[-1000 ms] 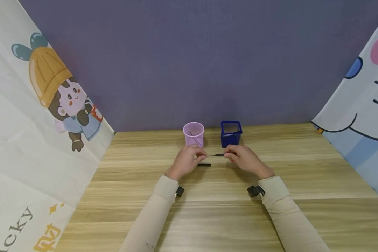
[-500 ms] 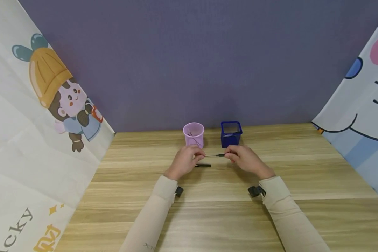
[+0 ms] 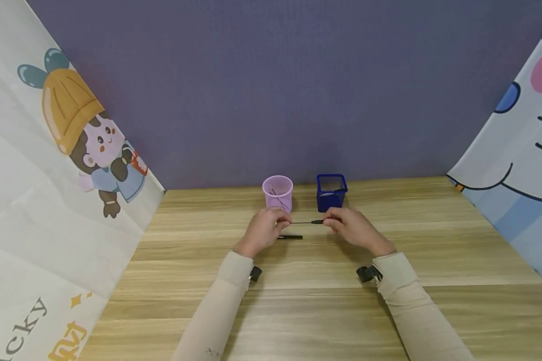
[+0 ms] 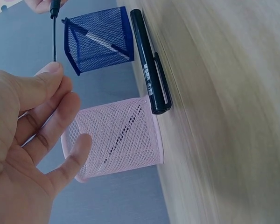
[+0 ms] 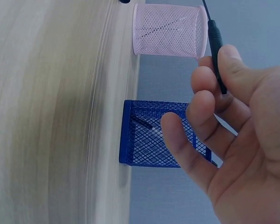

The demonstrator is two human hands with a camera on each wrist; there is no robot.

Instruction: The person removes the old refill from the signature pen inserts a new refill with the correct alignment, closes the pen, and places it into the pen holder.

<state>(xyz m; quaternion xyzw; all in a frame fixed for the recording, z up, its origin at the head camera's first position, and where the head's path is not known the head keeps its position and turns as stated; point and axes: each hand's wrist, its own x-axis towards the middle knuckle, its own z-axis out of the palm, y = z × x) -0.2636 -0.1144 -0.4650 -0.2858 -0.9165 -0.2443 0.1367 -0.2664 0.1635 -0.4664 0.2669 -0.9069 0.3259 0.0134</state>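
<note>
Purple-grey backdrop (image 3: 298, 100) rises behind the wood-grain table (image 3: 320, 311). From my head, I see my left hand (image 3: 264, 230) and right hand (image 3: 354, 233) apart, linked by 1 thin-shafted tool (image 3: 317, 221) stretched between them: my left pinches the shaft, my right the dark handle. Just beyond my left hand stands a pink cup (image 3: 269, 200), beyond my right a blue cup (image 3: 329, 204); 1 black pen (image 3: 293, 237) lies nearer me than the tool, just beside my left hand. I'd judge this a lining-up or checking step; next calls for a steady pinch at both ends, so the slim shaft isn't bent.

My left wrist's view adds the pen's clip and white lettering; my fingertips cover the shaft's tip.

My right wrist's view bares the handle's rear end, running past my thumb; my left hand doesn't appear there.
</note>
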